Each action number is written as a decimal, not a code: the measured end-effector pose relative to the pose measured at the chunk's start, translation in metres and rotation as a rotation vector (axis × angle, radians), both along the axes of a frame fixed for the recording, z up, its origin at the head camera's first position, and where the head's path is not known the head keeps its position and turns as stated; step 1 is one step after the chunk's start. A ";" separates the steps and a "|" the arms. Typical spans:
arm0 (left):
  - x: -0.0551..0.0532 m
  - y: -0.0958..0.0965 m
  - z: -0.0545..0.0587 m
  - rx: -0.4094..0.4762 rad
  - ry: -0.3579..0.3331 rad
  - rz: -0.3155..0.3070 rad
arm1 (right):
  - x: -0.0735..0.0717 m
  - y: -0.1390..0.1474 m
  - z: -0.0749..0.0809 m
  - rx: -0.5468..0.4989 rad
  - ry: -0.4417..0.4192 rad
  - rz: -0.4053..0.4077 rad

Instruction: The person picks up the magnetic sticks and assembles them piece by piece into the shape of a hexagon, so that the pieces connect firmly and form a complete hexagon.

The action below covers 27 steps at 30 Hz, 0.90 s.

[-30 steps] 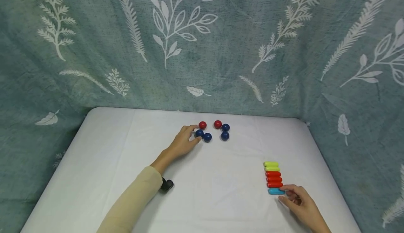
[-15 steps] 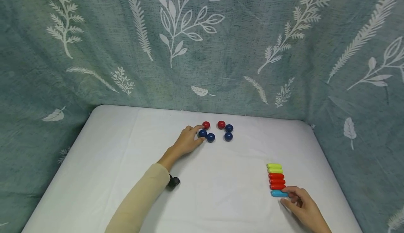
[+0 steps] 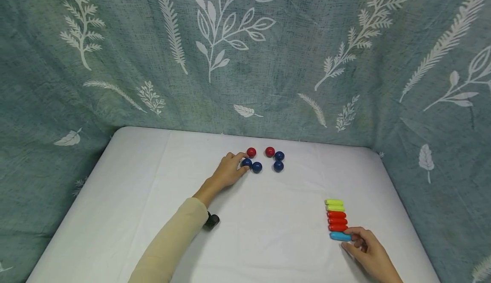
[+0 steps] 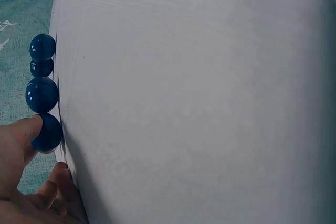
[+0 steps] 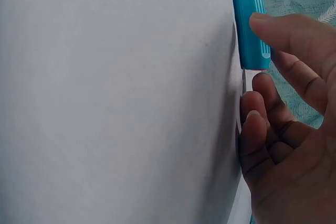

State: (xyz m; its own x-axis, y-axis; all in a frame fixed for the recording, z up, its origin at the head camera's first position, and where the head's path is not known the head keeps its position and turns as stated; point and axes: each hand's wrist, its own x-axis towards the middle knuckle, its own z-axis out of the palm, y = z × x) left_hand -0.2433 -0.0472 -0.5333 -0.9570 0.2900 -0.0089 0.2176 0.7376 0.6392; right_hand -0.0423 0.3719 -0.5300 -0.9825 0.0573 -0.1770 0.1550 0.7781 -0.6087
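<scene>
My left hand [image 3: 228, 170] reaches to the back of the table, thumb and index finger on either side of a dark blue ball [image 3: 246, 163]. In the left wrist view the thumb overlaps that blue ball [image 4: 50, 132]. A second blue ball [image 3: 257, 167] sits against it, and a red ball [image 3: 251, 152] lies just behind the index fingertip. At the front right, my right hand [image 3: 366, 249] holds the right end of a short blue rod [image 3: 339, 236] between thumb and index finger. The right wrist view shows light stripes on this blue rod [image 5: 251, 24]; the other fingers curl below it.
Behind the blue rod, three red rods [image 3: 337, 221] and two yellow-green rods [image 3: 335, 205] lie in a row. Another red ball [image 3: 270, 151] and two blue balls [image 3: 278, 161] group at the back. A black wrist device [image 3: 212, 221] shows by the left sleeve. A patterned curtain [image 3: 245, 82] borders the table [image 3: 268, 223].
The head view has shifted, so the whole scene sits slightly farther right. Both hands keep their places at the blue ball and blue rod.
</scene>
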 end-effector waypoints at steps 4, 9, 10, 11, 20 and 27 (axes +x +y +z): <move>0.001 0.000 0.000 0.013 -0.004 0.002 | -0.001 0.001 -0.001 0.006 0.001 0.006; 0.002 -0.001 -0.001 0.017 -0.008 0.004 | -0.001 0.002 -0.002 -0.009 -0.015 0.007; 0.002 -0.001 -0.001 0.018 -0.008 0.006 | -0.001 0.002 -0.002 -0.013 -0.021 0.004; 0.002 -0.002 0.000 0.019 -0.007 0.008 | -0.001 0.002 -0.002 -0.013 -0.030 -0.001; 0.004 -0.003 0.003 0.023 -0.034 0.022 | -0.002 0.001 0.000 0.000 -0.069 -0.001; 0.002 -0.005 0.002 0.029 -0.031 0.025 | -0.003 -0.001 0.000 -0.009 -0.040 0.009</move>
